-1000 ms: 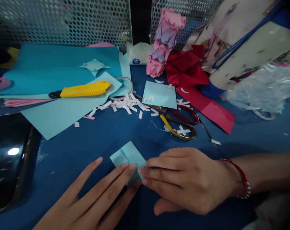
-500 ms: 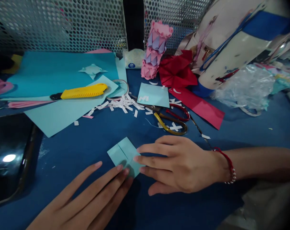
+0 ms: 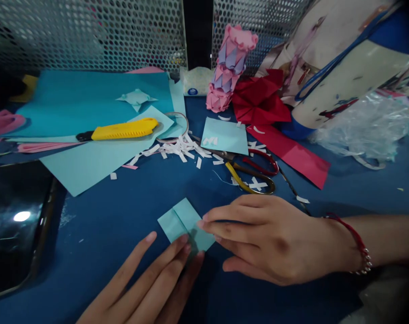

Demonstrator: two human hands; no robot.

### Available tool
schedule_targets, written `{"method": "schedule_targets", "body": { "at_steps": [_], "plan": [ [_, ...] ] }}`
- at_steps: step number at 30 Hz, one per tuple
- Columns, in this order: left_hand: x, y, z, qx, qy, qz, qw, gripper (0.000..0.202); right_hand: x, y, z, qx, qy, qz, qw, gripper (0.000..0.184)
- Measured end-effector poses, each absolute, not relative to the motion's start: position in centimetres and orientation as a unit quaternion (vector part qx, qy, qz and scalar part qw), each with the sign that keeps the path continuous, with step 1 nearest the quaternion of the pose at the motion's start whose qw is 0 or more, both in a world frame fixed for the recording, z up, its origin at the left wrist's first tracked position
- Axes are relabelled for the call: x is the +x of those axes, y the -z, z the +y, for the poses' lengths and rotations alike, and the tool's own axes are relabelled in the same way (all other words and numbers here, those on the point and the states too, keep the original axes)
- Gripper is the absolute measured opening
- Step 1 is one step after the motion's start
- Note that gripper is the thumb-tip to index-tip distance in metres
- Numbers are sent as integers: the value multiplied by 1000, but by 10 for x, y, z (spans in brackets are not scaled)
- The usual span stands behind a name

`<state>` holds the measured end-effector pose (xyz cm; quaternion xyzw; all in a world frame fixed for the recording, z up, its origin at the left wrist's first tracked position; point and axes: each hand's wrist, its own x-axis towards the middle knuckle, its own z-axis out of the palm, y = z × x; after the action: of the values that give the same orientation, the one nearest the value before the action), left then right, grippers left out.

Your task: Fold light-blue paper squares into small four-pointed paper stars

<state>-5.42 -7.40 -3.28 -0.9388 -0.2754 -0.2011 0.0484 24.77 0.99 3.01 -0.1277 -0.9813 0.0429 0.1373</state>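
A small folded light-blue paper square [image 3: 184, 222] lies on the blue table surface [image 3: 123, 211] in front of me. My left hand [image 3: 150, 288] rests flat with its fingers stretched out, fingertips touching the paper's near edge. My right hand [image 3: 268, 238], with a red bracelet at the wrist, lies over the paper's right side, fingers extended and pressing on it. Neither hand lifts the paper.
Behind are a yellow utility knife [image 3: 123, 129] on light-blue sheets [image 3: 89, 157], white paper scraps [image 3: 180, 148], scissors [image 3: 255, 173], another blue square [image 3: 224, 135], red paper [image 3: 288, 153], a pink-purple origami tower [image 3: 229, 67], a bag [image 3: 343, 63] and crumpled plastic [image 3: 363, 126]. A dark glossy object [image 3: 15, 225] sits at left.
Both hands shifted slightly along the folded paper while staying flat on it; the left fingers moved right under its near edge. The view swayed a little.
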Motion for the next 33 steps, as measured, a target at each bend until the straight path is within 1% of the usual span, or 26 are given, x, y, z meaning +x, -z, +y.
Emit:
{"method": "schedule_targets", "body": {
  "at_steps": [4,10,13,16,20,21,23,26,27,30,31,33],
  "plan": [
    [-51,30,-70,-932,223,-281,41,42,248,-31,8,-123,-31,-983,133,37],
    [-63,24,-73,-939,204,-275,31,50,248,-27,8,-102,-28,-986,128,41],
    [-65,23,-75,-936,216,-278,31,53,249,-28,13,-98,-70,-985,122,42],
    [-66,20,-73,-935,220,-278,21,53,250,-28,24,-97,-127,-979,123,39],
    [-67,17,-69,-936,202,-288,-2,55,253,-25,42,-93,-228,-960,136,28],
    [-67,17,-68,-936,202,-289,-6,58,253,-25,45,-94,-240,-957,130,26],
    [-66,17,-67,-934,205,-292,-13,60,254,-25,48,-103,-246,-956,121,28],
    [-65,17,-66,-930,207,-303,-17,53,252,-28,46,-108,-248,-956,116,34],
    [-65,16,-65,-930,207,-304,-16,51,251,-29,46,-106,-251,-956,109,33],
    [-68,9,-63,-942,189,-278,-2,43,241,-32,47,-136,-273,-946,112,29],
    [-68,5,-62,-947,180,-265,10,41,236,-32,50,-162,-281,-937,130,28],
    [-69,-3,-59,-951,168,-258,22,40,223,-32,56,-221,-295,-916,159,18]
  ]
}}
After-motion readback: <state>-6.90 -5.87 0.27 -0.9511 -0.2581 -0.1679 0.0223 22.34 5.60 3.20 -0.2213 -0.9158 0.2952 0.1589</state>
